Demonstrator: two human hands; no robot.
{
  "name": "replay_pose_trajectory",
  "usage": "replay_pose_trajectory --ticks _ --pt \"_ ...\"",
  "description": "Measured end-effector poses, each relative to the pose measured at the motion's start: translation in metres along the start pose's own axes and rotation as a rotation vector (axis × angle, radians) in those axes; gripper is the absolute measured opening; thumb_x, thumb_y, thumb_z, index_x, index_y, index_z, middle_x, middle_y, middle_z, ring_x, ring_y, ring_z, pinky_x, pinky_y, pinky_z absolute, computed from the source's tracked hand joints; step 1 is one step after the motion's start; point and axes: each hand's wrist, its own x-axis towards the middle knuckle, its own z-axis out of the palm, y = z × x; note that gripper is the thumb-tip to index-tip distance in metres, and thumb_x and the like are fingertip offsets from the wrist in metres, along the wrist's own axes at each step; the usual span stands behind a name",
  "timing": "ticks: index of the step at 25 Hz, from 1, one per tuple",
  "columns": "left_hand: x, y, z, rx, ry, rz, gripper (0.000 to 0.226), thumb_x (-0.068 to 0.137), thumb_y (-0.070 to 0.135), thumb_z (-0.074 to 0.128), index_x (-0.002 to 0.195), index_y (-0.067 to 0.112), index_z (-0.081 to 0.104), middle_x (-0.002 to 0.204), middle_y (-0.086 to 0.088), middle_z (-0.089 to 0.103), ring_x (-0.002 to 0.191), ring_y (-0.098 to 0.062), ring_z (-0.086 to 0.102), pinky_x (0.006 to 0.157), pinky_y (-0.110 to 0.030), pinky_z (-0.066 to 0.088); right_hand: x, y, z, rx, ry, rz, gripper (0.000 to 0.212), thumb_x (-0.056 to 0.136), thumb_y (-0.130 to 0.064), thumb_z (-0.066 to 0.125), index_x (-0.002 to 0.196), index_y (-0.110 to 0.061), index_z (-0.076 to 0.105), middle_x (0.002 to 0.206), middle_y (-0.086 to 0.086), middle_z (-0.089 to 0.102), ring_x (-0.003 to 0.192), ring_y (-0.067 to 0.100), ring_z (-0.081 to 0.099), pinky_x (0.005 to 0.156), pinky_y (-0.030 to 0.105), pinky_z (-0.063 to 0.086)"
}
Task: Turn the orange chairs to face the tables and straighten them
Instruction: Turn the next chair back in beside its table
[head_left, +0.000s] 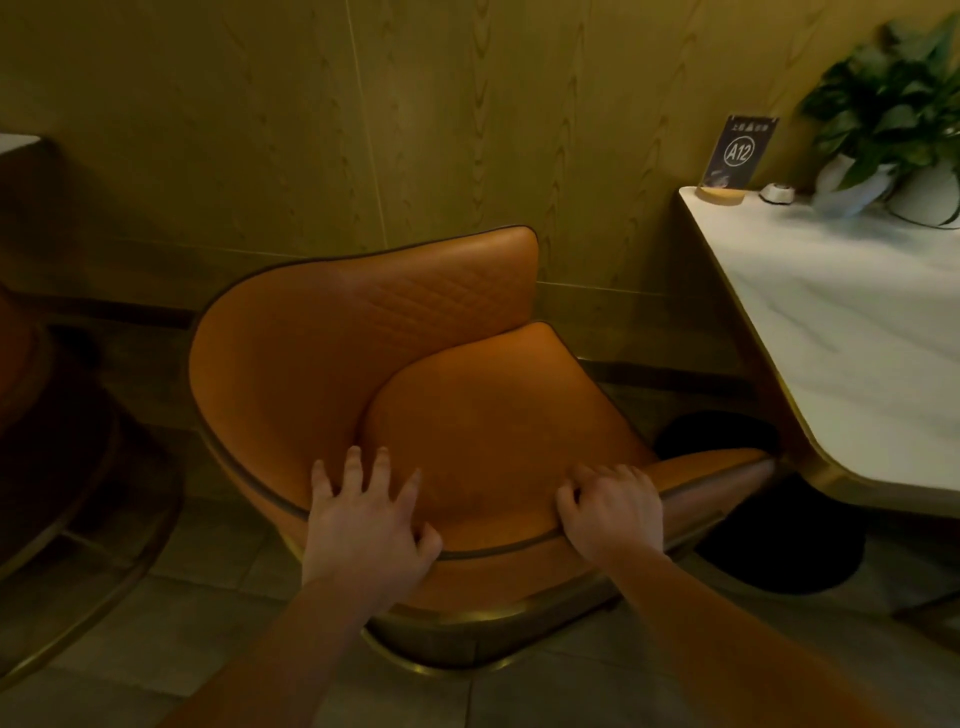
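An orange leather chair (322, 358) with a curved wraparound back and gold-trimmed base stands in the middle, its open side turned right toward the white marble table (852, 332). My left hand (366, 519) grips the near rim of the backrest, fingers spread over the inside and thumb hooked on the edge. My right hand (613, 512) grips the same rim further right, fingers curled over it, near the end of the armrest. That armrest tip nearly touches the table's corner.
On the table stand a dark A12 sign (737, 150), a small call button (777, 193) and a potted plant (898, 130). The table's black round base (779, 540) sits on the tiled floor beside the chair. Another chair's edge (21, 364) shows at the left. A wood-panelled wall runs behind.
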Motion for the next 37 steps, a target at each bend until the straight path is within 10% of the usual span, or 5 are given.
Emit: replay_pose_trajectory --ticks 28,37 --pt "0.083 0.008 -0.006 -0.044 0.032 -0.076 0.084 0.083 0.078 0.002 0.155 0.04 0.027 0.161 -0.007 0.035 0.148 -0.035 0.026 0.119 -0.059 0.016 0.079 0.013 0.018 0.011 -0.043 -0.015 0.04 0.093 -0.051 0.032 0.088 -0.029 0.065 0.077 -0.009 0.06 0.074 0.011 0.051 0.078 0.035 0.043" --pt "0.062 -0.005 -0.031 0.043 -0.213 0.081 0.097 0.071 0.067 -0.017 0.146 0.039 0.039 0.152 -0.007 0.039 0.142 -0.036 0.029 0.116 -0.07 0.0 0.092 0.012 -0.015 -0.002 -0.562 -0.009 0.059 0.098 -0.056 0.017 0.127 -0.02 0.053 0.131 0.008 0.057 0.124 0.03 0.046 0.107 0.047 0.032"
